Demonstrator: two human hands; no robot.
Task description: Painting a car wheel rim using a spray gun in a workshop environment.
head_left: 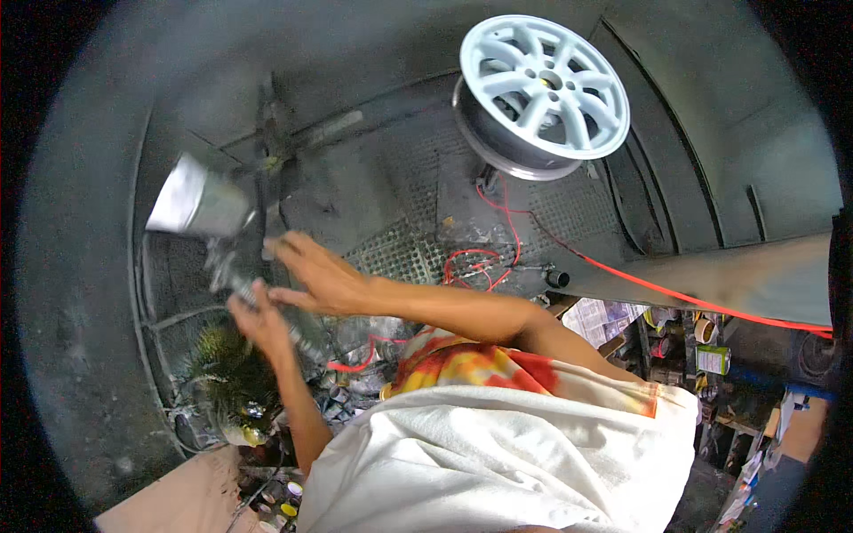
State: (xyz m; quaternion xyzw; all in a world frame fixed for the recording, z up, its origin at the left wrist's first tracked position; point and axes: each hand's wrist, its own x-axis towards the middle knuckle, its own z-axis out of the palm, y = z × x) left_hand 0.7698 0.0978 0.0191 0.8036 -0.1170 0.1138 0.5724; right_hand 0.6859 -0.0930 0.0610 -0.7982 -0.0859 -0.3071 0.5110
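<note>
A spray gun (233,277) with a pale cup (197,200) on top is at the left, blurred by motion. My left hand (261,322) is closed around its handle, and the red hose comes out below. Just to the right of the gun is my right hand (322,277), fingers stretched forward and apart. Blur hides whether its fingertips touch the gun. Farther off at the upper right, a white multi-spoke car wheel rim (577,105) sits tilted on a stand (487,179).
The red air hose (657,286) crosses from the right wall and coils on the dark perforated floor (400,249). A bushy, dark-green tuft (227,369) is at lower left. Shelves with cans (713,360) and newspaper (597,322) stand at lower right. Dark booth walls surround this.
</note>
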